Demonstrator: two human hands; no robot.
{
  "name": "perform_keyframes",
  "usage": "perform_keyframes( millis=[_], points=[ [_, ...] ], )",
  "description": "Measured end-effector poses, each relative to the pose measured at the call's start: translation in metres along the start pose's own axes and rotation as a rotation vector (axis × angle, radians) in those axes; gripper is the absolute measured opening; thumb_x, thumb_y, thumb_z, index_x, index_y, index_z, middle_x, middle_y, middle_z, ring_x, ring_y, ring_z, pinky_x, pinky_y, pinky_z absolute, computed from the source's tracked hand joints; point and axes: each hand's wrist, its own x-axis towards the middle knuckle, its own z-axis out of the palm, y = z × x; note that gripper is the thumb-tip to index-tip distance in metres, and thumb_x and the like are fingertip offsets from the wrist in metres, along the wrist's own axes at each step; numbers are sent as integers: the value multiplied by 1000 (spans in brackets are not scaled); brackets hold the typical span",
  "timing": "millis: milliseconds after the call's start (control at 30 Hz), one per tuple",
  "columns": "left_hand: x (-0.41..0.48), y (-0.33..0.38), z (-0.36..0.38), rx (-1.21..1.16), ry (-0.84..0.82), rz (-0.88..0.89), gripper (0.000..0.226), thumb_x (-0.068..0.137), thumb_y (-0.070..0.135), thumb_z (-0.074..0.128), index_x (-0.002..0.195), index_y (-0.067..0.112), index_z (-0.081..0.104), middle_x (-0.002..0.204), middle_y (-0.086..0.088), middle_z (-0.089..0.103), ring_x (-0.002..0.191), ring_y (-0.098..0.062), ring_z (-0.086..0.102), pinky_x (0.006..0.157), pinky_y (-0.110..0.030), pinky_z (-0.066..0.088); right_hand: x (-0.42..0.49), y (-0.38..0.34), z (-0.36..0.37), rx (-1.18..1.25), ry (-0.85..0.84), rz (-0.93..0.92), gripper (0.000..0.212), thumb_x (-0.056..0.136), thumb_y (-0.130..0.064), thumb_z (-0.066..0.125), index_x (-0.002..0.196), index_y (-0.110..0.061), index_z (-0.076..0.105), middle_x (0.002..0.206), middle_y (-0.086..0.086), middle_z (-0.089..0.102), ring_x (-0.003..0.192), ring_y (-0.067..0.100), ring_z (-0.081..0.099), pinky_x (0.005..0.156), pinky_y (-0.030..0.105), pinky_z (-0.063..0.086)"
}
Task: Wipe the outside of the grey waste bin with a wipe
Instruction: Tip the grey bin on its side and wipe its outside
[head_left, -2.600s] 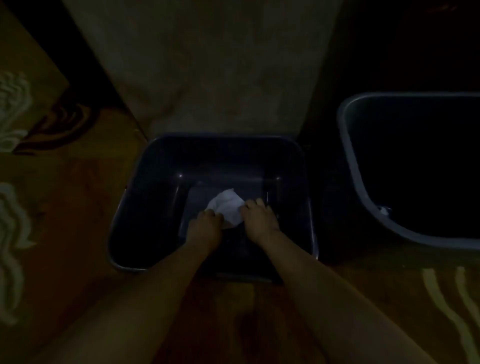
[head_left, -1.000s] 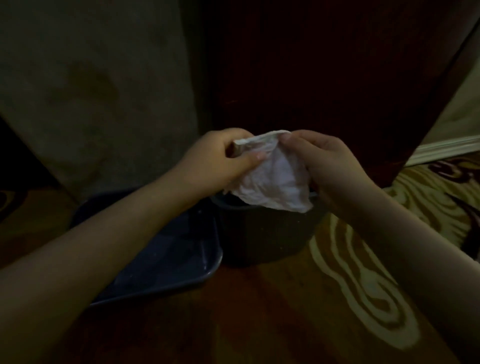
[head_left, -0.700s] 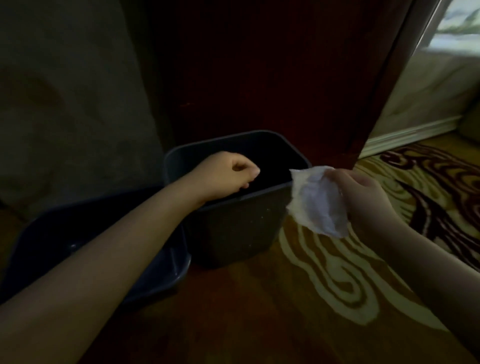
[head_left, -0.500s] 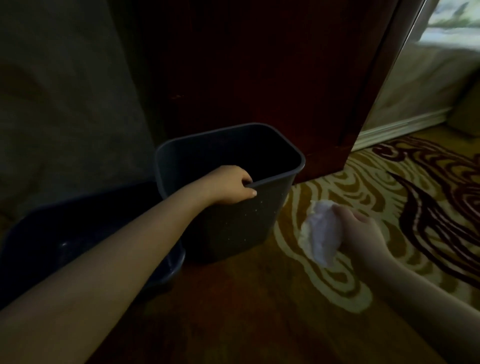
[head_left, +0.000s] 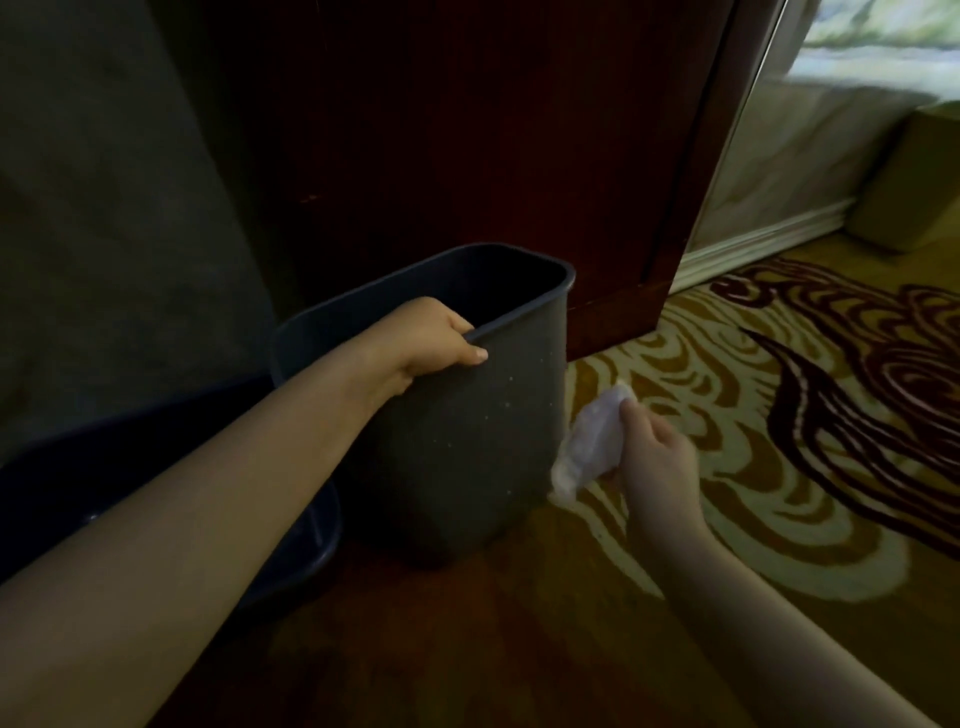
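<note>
Light dim, single head view. Grey bin (head_left: 467, 426) stands on the patterned carpet (head_left: 779, 441), tilted slightly toward the viewer; pale specks show on its near wall. Left hand (head_left: 431, 338) is clenched on the bin's near rim, fingers hooked over into the opening, thumb (head_left: 470, 356) pressed on the outside wall just below the rim; the left forearm runs from the lower left edge up to that grip. Right hand (head_left: 654, 462) is closed around a crumpled white wipe (head_left: 592, 447); the wipe sits to the left of that grip, between the palm and the bin's right-hand edge; its lower corner lies at the bin's lower right edge, actual contact cannot be told from this angle. The bin is thus directly left of the right grip and below the left grip. A second, darker container (head_left: 291, 540) lies low to the left of the bin, under the left forearm, touching or just beside the bin's base. Behind the bin, beyond both grips, stands a dark wooden door (head_left: 467, 130); right of it, a pale wall with a white skirting board (head_left: 758, 244).
</note>
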Motion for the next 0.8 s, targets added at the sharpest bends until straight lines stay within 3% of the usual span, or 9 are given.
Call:
perform_keyframes(
  millis=[100,233,300,367,433,533,600,667,800],
  points=[
    [-3,7,-5,-226,7,-46,29,81,13,65,111,11,65,99,-8,68,92,-25,65,72,-35,53,3,-25,-11,-35,41,-190,32,94,-36,42,81,-17,65,87,19,67,72,28,63,68,41,53],
    [1,10,15,-562,-55,-49,24,85,6,60,108,4,64,86,-10,71,75,-21,66,67,-33,55,5,-51,-9,-171,40,-475,25,95,-29,41,81,-20,58,57,-1,53,43,-3,48,38,8,35],
    [4,8,31,-669,-91,-61,23,87,5,56,108,2,64,72,-7,70,67,-18,66,59,-27,54,5,-57,2,-279,-24,-536,14,94,-20,41,92,-21,55,58,-5,52,41,-5,49,35,8,33],
    [8,3,46,-712,-110,-47,23,87,5,56,108,1,64,70,-5,70,63,-16,67,53,-23,52,7,-61,19,-500,-129,-579,25,92,-14,43,116,-18,46,83,2,62,60,-2,57,47,12,41],
    [11,-2,60,-702,-109,-47,19,84,3,57,100,3,67,71,-4,71,66,-15,69,54,-19,52,15,-57,36,-826,-211,-592,50,89,-8,45,135,-5,28,126,18,50,103,20,56,81,27,47],
    [13,-10,70,-722,-98,-113,22,85,2,52,71,9,68,68,-9,66,59,-18,65,45,-14,49,27,-42,49,-1160,-203,-680,48,87,-9,45,134,-2,35,138,19,38,121,37,37,97,41,33],
    [16,-15,70,-853,-123,-147,30,85,6,51,61,7,69,54,-8,68,47,-15,66,39,-14,48,34,-28,49,-1124,-147,-729,48,87,-13,47,134,-8,36,137,13,42,122,36,34,95,42,33],
    [22,-18,69,-917,-102,-135,28,86,12,48,64,7,66,47,-2,66,49,-15,64,43,-16,49,41,-11,49,-1049,-112,-763,53,90,-18,46,139,-13,28,144,9,35,129,35,26,100,44,28],
    [30,-27,64,-984,-137,-210,33,92,30,46,77,6,65,59,-6,68,66,-19,59,61,-27,48,59,18,55,-988,-309,-714,52,99,-28,24,147,-11,10,157,7,10,144,23,3,115,37,4]
  ],
)
